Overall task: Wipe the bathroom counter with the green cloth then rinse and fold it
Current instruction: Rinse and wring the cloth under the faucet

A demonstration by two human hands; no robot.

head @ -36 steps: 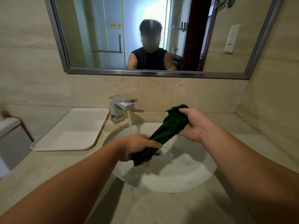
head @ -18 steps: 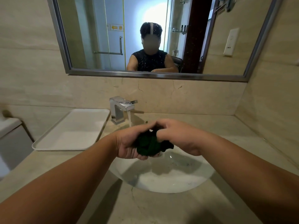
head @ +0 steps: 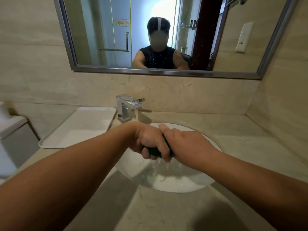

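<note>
My left hand is wrapped tight around the green cloth, fingers curled under it, and my right hand presses flat over the far side of the same bundle with its fingers laid across my left knuckles. The 2 hands touch, squeezing the cloth between them above the sink. Almost all of the cloth is hidden inside the grip: I see only a dark green strip under my left fingers and a thin dark edge running up between the hands, so I cannot tell how it is folded or bunched. Water runs down from the underside of the bundle into the basin below my hands.

Just beyond my left wrist the chrome faucet stands on the counter, with a stream falling from its spout; my wrist hides where that stream lands. To the left of my left forearm lies a white tray, its near corner close to my arm. Further left, a white fixture is cut off by the frame edge and I cannot make out what it is. Above and beyond both hands the mirror reflects a person in a dark sleeveless top, with the arms cut off by the mirror frame. My forearms cover much of the near counter.
</note>
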